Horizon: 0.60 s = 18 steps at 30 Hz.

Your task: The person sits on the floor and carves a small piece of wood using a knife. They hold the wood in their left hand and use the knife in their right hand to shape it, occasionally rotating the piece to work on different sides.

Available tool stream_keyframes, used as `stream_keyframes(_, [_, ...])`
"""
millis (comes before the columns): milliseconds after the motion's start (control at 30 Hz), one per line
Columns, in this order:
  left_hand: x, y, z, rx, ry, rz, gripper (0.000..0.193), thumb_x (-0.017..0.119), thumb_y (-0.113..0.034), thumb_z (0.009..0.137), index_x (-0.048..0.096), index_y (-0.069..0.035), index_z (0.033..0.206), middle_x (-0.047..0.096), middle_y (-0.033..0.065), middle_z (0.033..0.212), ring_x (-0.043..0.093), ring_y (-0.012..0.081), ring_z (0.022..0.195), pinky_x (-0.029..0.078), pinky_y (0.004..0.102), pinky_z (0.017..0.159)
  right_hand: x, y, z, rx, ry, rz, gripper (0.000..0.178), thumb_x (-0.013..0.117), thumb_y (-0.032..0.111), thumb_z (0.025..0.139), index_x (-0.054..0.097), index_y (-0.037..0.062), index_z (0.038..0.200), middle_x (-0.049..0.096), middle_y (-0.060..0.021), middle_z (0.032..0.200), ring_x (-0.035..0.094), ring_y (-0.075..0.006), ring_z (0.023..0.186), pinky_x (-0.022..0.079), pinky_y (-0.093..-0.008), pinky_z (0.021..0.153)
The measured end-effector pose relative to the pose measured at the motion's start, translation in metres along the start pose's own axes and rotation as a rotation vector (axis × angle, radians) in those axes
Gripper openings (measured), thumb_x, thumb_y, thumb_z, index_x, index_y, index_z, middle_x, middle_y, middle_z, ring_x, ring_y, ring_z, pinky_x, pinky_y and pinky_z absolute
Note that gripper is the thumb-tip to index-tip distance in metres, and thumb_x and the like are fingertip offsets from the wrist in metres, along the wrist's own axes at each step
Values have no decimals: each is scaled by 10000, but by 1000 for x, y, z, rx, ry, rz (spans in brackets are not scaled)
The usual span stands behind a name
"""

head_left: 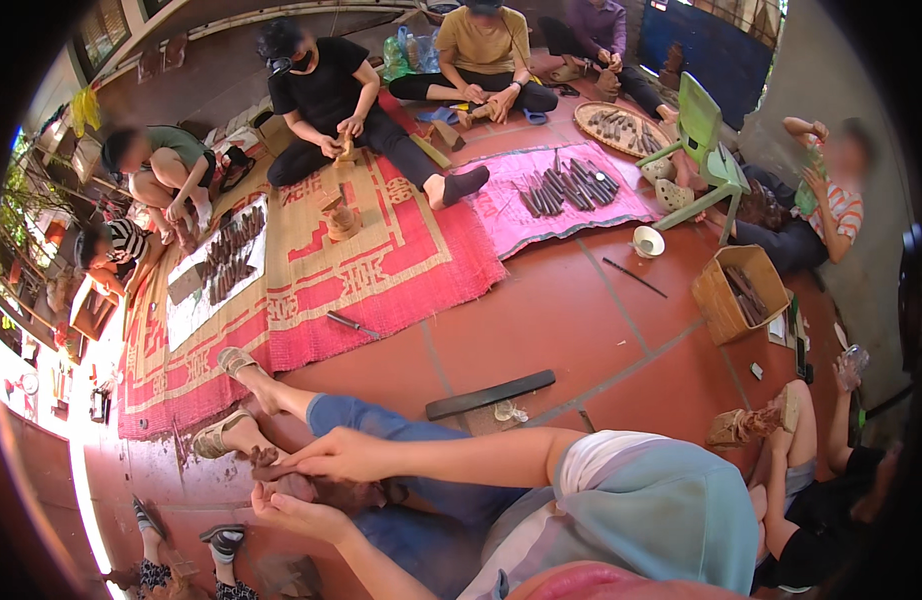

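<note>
My right hand (336, 455) is closed around a small, rough brown piece (268, 466), with its fingers lying along it above my lap. Just below, my left hand (291, 512) has thumb and fingertips drawn together close to the same piece. What those fingertips hold, if anything, is too small to make out. A larger brown lump (349, 494) shows in part between my forearms, over my blue jeans (361, 412). I cannot tell whether the lump and the small piece are joined.
A long dark bar (491, 394) lies on the tiles beside my leg, a knife-like tool (353, 324) on the red mat. Dark tools cover a pink cloth (501, 215). A wooden box (723, 310) and green chair (723, 165) stand right. Several people sit around, some handling brown pieces.
</note>
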<state>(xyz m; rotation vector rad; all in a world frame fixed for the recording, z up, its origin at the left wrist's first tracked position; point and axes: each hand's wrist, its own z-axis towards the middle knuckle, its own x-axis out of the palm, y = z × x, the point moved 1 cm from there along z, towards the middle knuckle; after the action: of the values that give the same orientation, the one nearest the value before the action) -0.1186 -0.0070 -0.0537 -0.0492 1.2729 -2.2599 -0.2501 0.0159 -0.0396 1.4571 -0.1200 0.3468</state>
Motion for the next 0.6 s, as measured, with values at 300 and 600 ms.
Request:
stream_keyframes(300, [-3, -7, -21, -92, 42, -23, 510, 340, -409, 948, 403, 53, 1155, 421, 200, 1160, 459, 303, 1063, 376, 416, 944, 10, -16, 12, 10, -30, -3, 261, 540, 199, 906, 622, 117, 1139, 500, 43, 583, 419, -33, 531, 324, -204, 460])
stream_keyframes(600, [-10, 8, -29, -66, 294, -97, 635, 580, -243, 867, 257, 28, 1342, 306, 241, 1358, 363, 328, 1237, 303, 421, 1032, 4, 12, 7, 146, 9, 63, 212, 552, 200, 901, 603, 58, 1051, 534, 9, 659, 433, -27, 540, 334, -189, 460])
